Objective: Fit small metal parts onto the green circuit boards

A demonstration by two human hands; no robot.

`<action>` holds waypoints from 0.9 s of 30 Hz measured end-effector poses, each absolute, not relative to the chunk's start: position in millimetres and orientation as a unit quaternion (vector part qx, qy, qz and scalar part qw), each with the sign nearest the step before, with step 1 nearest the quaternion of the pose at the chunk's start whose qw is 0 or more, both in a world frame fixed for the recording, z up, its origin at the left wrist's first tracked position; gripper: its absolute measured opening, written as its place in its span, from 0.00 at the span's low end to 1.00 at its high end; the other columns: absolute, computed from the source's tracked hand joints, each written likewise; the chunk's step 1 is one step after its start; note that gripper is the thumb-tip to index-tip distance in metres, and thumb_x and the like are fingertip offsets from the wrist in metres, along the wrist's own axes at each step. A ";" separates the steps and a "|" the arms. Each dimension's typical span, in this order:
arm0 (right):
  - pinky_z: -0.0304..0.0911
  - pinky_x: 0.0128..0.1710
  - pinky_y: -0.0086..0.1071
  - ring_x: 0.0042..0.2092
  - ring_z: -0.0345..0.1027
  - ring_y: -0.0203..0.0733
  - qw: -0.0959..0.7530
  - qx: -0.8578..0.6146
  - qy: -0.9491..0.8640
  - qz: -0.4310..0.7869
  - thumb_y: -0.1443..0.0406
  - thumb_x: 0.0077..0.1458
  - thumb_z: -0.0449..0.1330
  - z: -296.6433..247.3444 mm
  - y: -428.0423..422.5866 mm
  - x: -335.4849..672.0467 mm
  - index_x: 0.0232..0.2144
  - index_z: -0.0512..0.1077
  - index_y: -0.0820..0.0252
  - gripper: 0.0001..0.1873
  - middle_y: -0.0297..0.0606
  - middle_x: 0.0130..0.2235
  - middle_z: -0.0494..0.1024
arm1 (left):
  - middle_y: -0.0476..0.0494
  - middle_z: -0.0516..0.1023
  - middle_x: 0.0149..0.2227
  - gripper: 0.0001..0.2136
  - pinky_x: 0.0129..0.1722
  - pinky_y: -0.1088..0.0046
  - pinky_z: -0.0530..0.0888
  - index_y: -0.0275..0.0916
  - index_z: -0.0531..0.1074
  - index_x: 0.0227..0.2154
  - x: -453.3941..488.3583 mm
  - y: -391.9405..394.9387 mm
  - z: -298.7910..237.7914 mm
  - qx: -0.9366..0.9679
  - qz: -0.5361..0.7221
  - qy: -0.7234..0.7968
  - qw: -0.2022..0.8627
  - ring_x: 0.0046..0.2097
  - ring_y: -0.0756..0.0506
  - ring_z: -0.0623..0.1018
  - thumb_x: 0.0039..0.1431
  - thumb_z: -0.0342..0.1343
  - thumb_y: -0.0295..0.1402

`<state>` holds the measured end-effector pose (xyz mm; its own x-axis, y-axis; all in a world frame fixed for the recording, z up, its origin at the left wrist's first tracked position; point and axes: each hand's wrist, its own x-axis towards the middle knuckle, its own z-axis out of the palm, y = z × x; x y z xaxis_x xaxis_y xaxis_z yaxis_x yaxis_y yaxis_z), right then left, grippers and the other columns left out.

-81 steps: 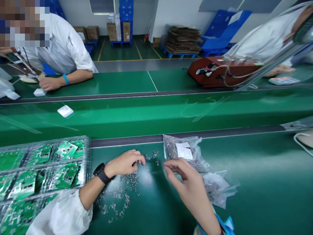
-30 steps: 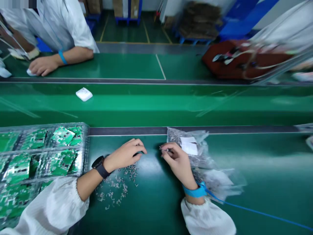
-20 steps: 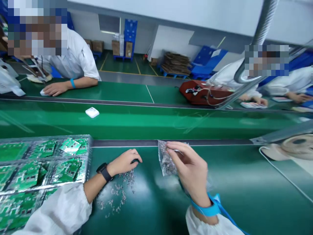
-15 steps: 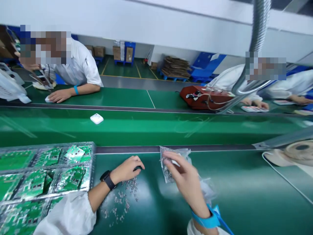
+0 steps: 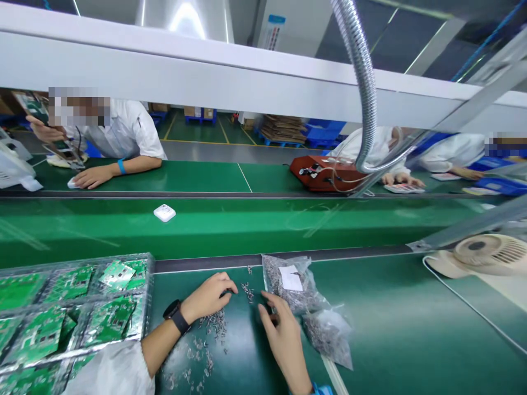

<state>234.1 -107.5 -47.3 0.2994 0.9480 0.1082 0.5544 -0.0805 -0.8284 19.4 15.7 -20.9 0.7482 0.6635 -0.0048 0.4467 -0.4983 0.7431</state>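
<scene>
My left hand (image 5: 208, 299), with a black watch on its wrist, rests on the green bench with curled fingers. Something dark shows between thumb and fingertips, too small to make out. Under and below this hand lie scattered small metal parts (image 5: 214, 323) and clear-looking small pieces (image 5: 208, 365). Between my hands sits a little heap of metal parts (image 5: 247, 292). My right hand (image 5: 284, 337) hovers beside it, thumb and forefinger apart, nothing visible between them. Just beyond is a clear bag (image 5: 272, 274) full of metal parts, with a white label; a second bag (image 5: 327, 334) lies to the right.
Left of my arm stands a clear compartment tray (image 5: 150, 274) of green circuit boards (image 5: 111, 315). A beige fan (image 5: 486, 252) with a white cable is at right. On the green belt lies a white square device (image 5: 164, 213). Co-workers sit opposite, and a metal hose (image 5: 366, 93) hangs overhead.
My right hand has come off the labelled bag, moving left and toward me. A small heap of metal parts now shows between my hands. The view has tilted up.
</scene>
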 end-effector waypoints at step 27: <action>0.65 0.35 0.33 0.33 0.71 0.42 0.317 -0.615 -0.678 0.248 0.76 0.50 0.54 19.9 -52.6 242.0 0.31 0.75 0.56 0.14 0.34 0.32 0.73 | 0.43 0.75 0.42 0.13 0.50 0.65 0.73 0.41 0.76 0.43 19.8 17.4 -18.8 0.854 0.136 0.342 0.367 0.47 0.42 0.76 0.62 0.50 0.22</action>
